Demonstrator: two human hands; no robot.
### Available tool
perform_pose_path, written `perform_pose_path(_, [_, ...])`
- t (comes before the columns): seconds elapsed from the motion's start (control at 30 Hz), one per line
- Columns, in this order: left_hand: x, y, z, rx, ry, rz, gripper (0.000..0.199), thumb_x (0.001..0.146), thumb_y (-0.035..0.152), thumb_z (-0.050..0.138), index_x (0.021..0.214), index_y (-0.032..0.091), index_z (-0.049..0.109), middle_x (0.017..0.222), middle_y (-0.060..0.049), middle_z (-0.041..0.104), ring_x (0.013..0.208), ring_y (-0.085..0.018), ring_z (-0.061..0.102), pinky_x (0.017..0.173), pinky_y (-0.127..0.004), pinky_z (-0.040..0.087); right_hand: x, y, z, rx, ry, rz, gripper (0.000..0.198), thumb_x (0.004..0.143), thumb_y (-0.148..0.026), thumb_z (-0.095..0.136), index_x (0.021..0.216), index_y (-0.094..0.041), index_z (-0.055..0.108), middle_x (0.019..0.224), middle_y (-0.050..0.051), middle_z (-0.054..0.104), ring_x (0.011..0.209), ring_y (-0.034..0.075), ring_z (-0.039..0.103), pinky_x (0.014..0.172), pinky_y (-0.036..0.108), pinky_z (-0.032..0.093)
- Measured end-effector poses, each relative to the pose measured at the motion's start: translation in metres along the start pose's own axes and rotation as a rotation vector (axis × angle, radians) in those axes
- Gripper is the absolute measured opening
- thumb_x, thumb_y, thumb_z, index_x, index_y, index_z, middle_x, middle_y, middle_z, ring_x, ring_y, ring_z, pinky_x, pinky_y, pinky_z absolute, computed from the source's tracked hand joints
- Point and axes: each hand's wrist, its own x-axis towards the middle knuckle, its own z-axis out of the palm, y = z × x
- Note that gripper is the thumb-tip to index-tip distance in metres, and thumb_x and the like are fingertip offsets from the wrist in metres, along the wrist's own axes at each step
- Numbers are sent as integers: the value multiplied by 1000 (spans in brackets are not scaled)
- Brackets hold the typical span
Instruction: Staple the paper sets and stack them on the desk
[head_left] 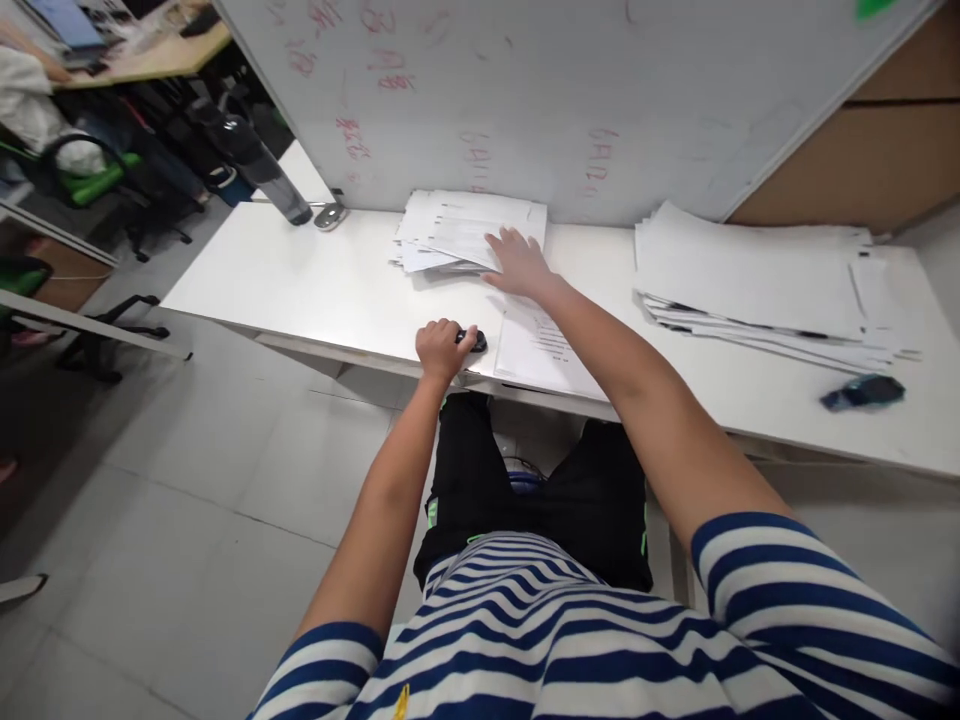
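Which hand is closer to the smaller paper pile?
Right. The right hand is over the right edge of the smaller paper pile; the left hand is apart from it, near the front of the white desk, on a small black thing.

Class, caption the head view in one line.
Left hand on a small black rounded object, right hand at a stack of printed white paper sheets.

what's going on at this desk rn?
The left hand holds a small black object at the near edge of the white desk. The right hand is spread at the edge of the smaller paper stack; can't tell if it's pressing. A printed sheet lies nearer the body, and a larger paper stack sits to the right.
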Motion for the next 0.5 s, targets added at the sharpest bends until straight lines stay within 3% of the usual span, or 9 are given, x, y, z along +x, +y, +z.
perform_pose_path(0.07, [-1,-1,1,2,14,11,40,95,48,58,64,23,51,72,-7,62,78,-24,56,71,-39,27,10,1,2,-15,-50,13,78,97,-51,48,161,-13,25,164,24,37,148,41,39,118,63,28])
perform_pose_path(0.27, [-3,-4,5,-38,47,19,41,95,52,58,65,23,53,72,-8,62,77,-24,55,69,-39,26,6,0,0,-87,-29,18,42,100,-32,38,133,-18,61,135,19,67,118,37,64,96,50,48])
perform_pose_path(0.5, [-2,-2,3,-74,68,2,42,92,51,62,63,23,52,69,-7,61,74,-23,54,68,-38,24,6,-1,-4,-195,24,104,35,93,-13,43,118,-12,67,100,20,75,92,33,70,76,38,44])
